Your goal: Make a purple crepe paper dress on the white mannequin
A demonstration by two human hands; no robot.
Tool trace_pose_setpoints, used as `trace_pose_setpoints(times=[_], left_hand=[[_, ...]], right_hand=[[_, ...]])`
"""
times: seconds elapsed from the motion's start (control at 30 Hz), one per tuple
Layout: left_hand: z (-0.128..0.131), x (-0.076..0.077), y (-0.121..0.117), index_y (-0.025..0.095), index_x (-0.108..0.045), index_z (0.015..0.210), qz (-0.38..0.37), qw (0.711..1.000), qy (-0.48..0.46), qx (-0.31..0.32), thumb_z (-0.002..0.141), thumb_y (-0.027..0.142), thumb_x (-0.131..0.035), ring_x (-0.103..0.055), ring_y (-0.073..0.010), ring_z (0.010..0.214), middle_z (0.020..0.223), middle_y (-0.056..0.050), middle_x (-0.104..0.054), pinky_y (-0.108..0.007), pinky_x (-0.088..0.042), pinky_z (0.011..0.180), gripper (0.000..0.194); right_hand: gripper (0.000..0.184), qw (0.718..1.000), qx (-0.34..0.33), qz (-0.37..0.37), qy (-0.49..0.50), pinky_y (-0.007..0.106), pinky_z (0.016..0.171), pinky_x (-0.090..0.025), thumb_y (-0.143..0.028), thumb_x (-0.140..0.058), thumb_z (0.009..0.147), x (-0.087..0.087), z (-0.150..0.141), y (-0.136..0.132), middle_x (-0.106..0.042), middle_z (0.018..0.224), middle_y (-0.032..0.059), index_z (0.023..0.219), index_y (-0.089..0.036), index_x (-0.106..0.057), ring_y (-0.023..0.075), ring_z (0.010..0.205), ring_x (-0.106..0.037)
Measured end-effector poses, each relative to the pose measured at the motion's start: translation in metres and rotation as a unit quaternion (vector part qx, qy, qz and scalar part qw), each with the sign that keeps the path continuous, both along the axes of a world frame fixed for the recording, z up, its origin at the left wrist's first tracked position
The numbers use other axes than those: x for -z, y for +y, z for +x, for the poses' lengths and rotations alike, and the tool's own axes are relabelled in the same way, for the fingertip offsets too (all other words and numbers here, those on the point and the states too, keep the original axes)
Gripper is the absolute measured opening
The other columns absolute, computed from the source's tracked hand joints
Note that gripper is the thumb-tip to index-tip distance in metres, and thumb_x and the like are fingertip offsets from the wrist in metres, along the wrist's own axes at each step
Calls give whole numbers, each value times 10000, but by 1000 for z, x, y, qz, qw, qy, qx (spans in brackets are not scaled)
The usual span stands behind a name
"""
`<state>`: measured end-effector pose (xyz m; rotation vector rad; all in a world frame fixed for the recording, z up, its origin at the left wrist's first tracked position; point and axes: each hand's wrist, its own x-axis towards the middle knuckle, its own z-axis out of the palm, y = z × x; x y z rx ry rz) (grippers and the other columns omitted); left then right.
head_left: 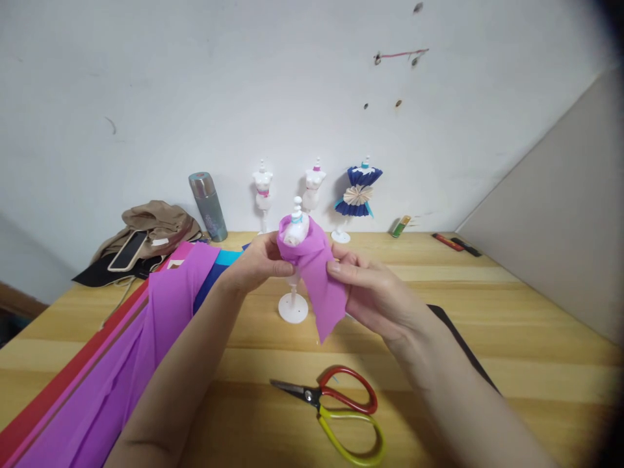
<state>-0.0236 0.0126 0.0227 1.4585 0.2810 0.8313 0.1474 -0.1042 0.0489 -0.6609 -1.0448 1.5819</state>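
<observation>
A small white mannequin [296, 232] stands on a round base near the middle of the table, tilted a little. Purple crepe paper [319, 279] wraps around its torso, and a loose end hangs down on the right. My left hand [260, 263] pinches the wrapped paper at the mannequin's left side, thumb in front. Between the thumb and fingers of my right hand [368, 286] is the edge of the hanging end. Scissors [312, 395] with one red and one yellow handle lie in front, blades slightly apart.
Purple paper sheets [112, 370] lie along the left over red and blue ones. Behind stand two bare mannequins [263, 188], one in a blue pleated dress [361, 195], and a flask [208, 207]. A phone [128, 251], brown cloth [156, 221], glue stick [401, 226] and black mat [458, 344] lie around.
</observation>
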Motion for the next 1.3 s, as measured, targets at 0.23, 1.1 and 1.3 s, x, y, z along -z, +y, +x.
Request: trace_pose_setpoints(times=[0.23,1.1,1.3], left_hand=[[0,-3,-3,138,-726,995,-4,1000,19,16,565,290,-903,-679,-217,863,943,-78,-738,-305,-536,784,489],[-2,-20,-10,145,-710,957,-17,998,56,19,523,260,-933,-649,-180,838,898,-56,-725,-300,-508,787,502],[0,-21,-15,135,-681,983,-19,998,55,2,554,273,-898,-641,-191,870,916,-60,-707,-319,-493,821,500]], right_hand=[[234,1000,20,0,-20,249,559,-470,-340,-850,689,0,2,1,-647,666,7,750,-174,-697,108,547,-542],[205,984,94,63,-138,239,501,-423,-354,-788,757,-4,13,-4,-633,686,-6,854,-192,-709,105,537,-515],[235,994,54,38,-92,260,534,-441,-406,-798,739,-4,14,1,-642,693,14,821,-199,-722,125,572,-552]])
